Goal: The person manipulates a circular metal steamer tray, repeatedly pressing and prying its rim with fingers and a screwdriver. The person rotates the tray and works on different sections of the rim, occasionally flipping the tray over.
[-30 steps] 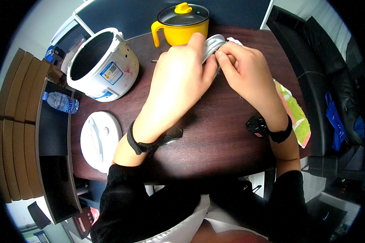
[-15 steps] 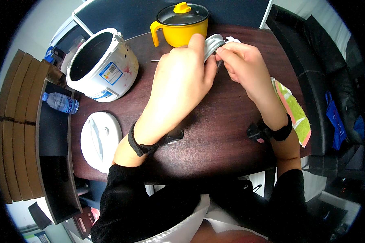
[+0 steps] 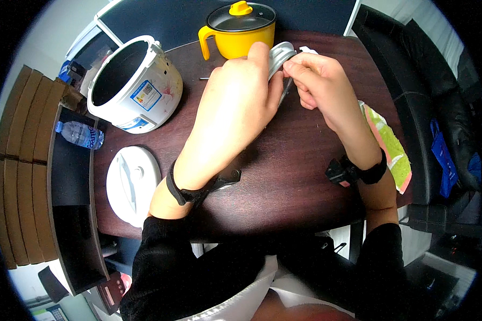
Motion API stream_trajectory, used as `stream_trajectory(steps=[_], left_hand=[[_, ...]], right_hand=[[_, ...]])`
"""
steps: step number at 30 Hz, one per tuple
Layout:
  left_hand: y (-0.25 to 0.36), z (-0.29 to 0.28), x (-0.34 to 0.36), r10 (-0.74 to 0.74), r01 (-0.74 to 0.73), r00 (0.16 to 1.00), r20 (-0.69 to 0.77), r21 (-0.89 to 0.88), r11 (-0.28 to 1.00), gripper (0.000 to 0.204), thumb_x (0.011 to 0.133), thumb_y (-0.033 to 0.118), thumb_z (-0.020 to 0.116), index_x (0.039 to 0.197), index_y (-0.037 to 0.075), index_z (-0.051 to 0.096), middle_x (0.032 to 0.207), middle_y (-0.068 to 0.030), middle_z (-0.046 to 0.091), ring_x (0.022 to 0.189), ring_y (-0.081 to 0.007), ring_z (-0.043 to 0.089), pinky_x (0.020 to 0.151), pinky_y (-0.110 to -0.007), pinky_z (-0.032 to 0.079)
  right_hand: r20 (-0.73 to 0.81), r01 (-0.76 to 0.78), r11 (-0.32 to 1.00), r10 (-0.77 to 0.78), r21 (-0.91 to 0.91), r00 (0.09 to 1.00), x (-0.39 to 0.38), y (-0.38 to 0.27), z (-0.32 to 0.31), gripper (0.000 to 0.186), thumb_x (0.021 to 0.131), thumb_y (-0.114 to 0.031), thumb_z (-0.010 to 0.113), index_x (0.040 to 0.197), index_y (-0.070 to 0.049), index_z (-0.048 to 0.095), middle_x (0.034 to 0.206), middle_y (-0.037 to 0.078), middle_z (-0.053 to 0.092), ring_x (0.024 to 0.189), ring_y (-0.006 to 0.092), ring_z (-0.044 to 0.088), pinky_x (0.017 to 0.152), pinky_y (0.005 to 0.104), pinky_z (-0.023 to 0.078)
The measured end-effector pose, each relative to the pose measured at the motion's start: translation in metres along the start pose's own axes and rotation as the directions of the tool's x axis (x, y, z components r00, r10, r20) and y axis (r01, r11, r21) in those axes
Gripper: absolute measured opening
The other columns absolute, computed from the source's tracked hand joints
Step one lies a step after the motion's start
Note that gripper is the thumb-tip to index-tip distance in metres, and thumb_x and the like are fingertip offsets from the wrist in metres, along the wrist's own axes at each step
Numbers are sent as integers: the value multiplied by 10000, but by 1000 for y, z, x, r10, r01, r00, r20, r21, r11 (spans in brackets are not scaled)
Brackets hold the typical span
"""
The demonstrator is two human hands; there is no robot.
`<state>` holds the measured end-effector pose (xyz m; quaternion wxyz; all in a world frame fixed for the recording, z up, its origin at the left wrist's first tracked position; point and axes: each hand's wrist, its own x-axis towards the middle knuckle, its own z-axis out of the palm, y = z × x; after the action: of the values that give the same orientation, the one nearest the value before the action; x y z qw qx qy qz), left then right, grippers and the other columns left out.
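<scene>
My left hand (image 3: 235, 101) is closed round a pale grey, curved, grooved piece (image 3: 281, 53), raised over the middle of the dark wooden table (image 3: 284, 187), its back turned up and hiding much of what it grips. My right hand (image 3: 321, 91) pinches the same piece at its right side with thumb and finger, the other fingers curled. A thin rod (image 3: 203, 78) shows left of my left hand; whether it touches the piece I cannot tell. A yellow lidded pot (image 3: 235, 43) with a handle stands just beyond my hands.
A white cooker body (image 3: 163, 99) with a dark inside stands back left, a white lid (image 3: 120, 190) lying nearer. A green and pink cloth (image 3: 393, 155) lies at the right. A water bottle (image 3: 83, 134) and stacked cartons (image 3: 24, 117) are at the left, a black sofa (image 3: 434, 80) at the right.
The grey piece and my left hand have risen very slightly in the picture. My right hand has shifted, its lower fingers now showing curled beneath the pinching thumb.
</scene>
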<state>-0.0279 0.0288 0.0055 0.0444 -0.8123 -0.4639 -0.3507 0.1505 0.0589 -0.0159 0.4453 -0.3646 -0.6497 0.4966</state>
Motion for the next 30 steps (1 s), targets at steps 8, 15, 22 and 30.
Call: stream_trajectory(steps=[8,15,22,30], left_hand=[[-2,-3,0,12,-13,1000,14,15,1000,220,887,174,632,894,-12,515,673,-231,632,657,-401,664,583,-446,549],[2,-2,-2,28,-29,999,26,29,999,224,891,161,632,909,-21,503,683,-230,634,654,-395,665,578,-432,551],[1,-4,-1,-19,22,998,63,-50,999,289,857,156,679,1038,-19,539,733,-261,622,737,-433,635,627,-487,489],[-1,-5,-1,50,-50,998,30,15,999,221,886,160,634,902,-19,506,697,-229,637,682,-403,664,596,-452,545]], right_hand=[[36,353,441,-582,-825,812,-9,-6,14,137,884,-172,646,871,-46,593,771,135,623,653,324,632,584,408,499],[-51,350,584,-560,-733,827,-6,-1,20,156,888,-156,633,818,-21,598,705,142,613,604,347,612,552,397,492],[-13,-93,988,93,-126,996,-3,-6,5,176,887,-158,633,794,-11,604,662,152,604,584,353,605,537,393,487],[39,358,409,-613,-839,789,-11,-10,20,172,882,-161,639,797,-23,584,744,151,638,678,348,633,594,422,499]])
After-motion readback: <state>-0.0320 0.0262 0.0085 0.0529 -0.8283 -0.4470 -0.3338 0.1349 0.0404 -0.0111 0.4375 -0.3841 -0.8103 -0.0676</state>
